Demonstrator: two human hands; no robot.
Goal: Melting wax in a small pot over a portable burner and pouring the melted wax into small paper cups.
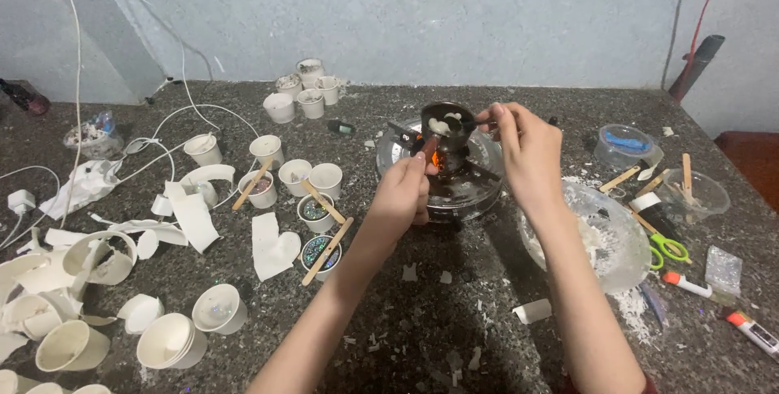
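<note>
Dark melting pot (445, 124) between both hands

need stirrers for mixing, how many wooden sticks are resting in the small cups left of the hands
3: one in the cup with dark mix, one in the middle cup, one across the glitter cup. More sticks lie far right.

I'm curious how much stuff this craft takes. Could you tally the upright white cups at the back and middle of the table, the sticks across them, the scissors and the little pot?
White cups, back cluster: 5
White cups, middle cluster: 7
Wooden sticks across middle cups: 3
Green-handled scissors: 1
Small dark pot, in the right hand: 1
Total: 17
</note>
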